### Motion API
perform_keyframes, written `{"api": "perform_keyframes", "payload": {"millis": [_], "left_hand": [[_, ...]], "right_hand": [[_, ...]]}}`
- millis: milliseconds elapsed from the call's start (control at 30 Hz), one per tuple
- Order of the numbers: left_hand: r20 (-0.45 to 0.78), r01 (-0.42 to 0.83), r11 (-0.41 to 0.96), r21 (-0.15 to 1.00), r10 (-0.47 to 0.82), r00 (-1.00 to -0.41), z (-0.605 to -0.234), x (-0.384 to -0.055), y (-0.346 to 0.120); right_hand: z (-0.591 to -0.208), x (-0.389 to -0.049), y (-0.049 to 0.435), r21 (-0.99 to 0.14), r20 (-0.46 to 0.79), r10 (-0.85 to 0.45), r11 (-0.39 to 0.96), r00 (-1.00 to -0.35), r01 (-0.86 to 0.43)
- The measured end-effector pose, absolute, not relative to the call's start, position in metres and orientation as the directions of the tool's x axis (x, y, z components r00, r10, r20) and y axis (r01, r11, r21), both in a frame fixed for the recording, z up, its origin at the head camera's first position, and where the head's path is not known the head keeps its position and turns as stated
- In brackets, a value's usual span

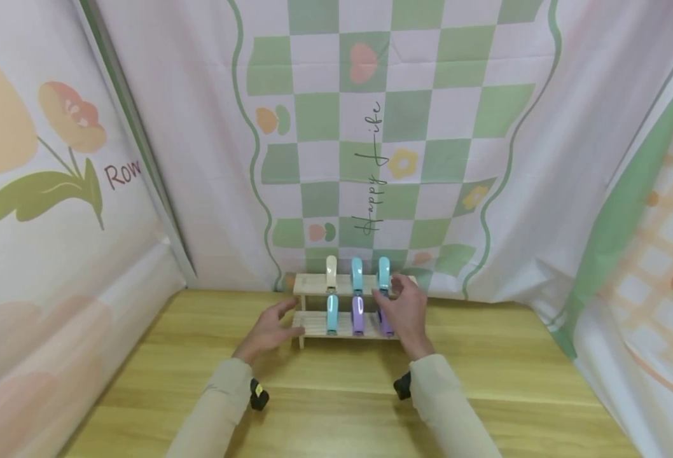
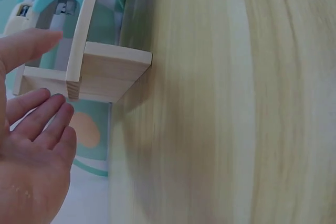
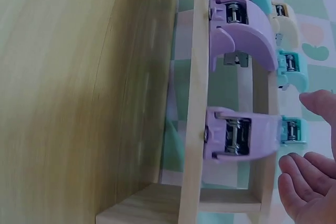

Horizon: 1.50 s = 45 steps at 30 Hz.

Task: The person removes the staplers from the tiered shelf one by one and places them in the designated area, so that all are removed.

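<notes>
A small two-tier wooden rack (image 1: 312,284) carries several plastic clips with arched levers; the right wrist view shows their metal springs. On the back tier are a cream clip (image 1: 331,273), a turquoise clip (image 1: 357,275) and, at the right, another turquoise clip (image 3: 294,129). A turquoise clip (image 1: 332,314) and two purple clips (image 3: 252,136) line the front tier. My right hand (image 1: 408,312) holds thumb and fingers apart on either side of the right back clip, and partly covers the right front one. At the rack's left end is my left hand (image 2: 37,166), fingers spread; contact is unclear.
The rack stands on a wood-grain table (image 1: 336,394), close against a green-and-white checked curtain (image 1: 411,165). Printed cloth (image 1: 39,267) hangs along the left side, with more cloth (image 1: 645,305) on the right. Each wrist wears a black camera (image 1: 259,395).
</notes>
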<state>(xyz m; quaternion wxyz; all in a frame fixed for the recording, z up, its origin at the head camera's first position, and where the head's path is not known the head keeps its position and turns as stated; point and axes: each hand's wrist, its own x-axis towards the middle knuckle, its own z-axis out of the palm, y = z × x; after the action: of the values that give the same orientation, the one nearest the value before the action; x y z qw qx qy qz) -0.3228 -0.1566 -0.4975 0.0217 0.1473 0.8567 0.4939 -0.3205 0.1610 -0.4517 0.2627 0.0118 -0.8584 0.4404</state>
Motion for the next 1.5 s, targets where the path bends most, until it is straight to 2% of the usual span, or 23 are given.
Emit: {"api": "perform_keyframes", "payload": {"millis": [267,500,800,967,1233,1500], "left_hand": [[0.107,0.227,0.449,0.864,0.276,-0.955,-0.498,-0.322,-0.151],[0.121,0.247,0.447,0.86,0.292,-0.949,-0.499,-0.321,-0.151],[0.114,0.237,0.455,0.858,0.28,-0.953,-0.498,-0.319,-0.15],[0.108,0.231,0.454,0.861,0.282,-0.953,-0.498,-0.32,-0.15],[0.103,0.23,0.45,0.863,0.289,-0.952,-0.497,-0.32,-0.149],[0.104,0.225,0.435,0.872,0.284,-0.953,-0.497,-0.319,-0.151]], "right_hand": [[-0.45,-0.328,0.154,-0.785,0.419,0.27,0.588,-0.867,-0.196],[-0.452,-0.332,0.153,-0.777,0.432,0.287,0.599,-0.855,-0.191],[-0.451,-0.334,0.157,-0.766,0.402,0.277,0.624,-0.873,-0.155],[-0.452,-0.334,0.165,-0.766,0.427,0.265,0.614,-0.865,-0.19],[-0.453,-0.323,0.187,-0.745,0.5,0.271,0.619,-0.823,-0.249],[-0.453,-0.31,0.218,-0.698,0.601,0.322,0.658,-0.731,-0.284]]}}
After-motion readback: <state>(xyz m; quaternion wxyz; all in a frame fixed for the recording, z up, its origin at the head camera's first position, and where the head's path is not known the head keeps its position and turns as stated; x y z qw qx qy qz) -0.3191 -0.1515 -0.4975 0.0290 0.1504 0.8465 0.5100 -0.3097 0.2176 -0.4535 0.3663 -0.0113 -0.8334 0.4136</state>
